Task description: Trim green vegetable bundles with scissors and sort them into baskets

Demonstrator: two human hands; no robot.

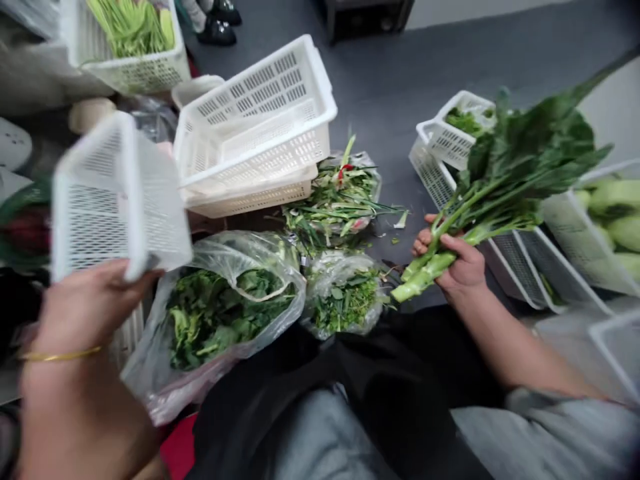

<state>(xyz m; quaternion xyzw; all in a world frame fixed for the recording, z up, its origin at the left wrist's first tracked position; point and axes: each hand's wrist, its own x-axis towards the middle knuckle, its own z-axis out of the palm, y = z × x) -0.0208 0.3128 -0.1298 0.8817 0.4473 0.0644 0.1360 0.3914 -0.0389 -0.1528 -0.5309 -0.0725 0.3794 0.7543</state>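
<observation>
My left hand grips the near rim of a small white plastic basket, tilted and lifted at the left, with nothing seen inside it. In my right hand is a bunch of leafy greens; its thick pale stalks point toward me and the dark leaves fan out to the upper right. Between my hands, a clear plastic bag of dark leafy greens lies open. Beside it sits a smaller bag of green sprigs, with a heap of trimmings behind.
A large white crate rests at the middle back. Another crate holds long green stalks at upper left. On the right stand several white baskets and a crate of pale green gourds. Someone's dark shoes show at the top.
</observation>
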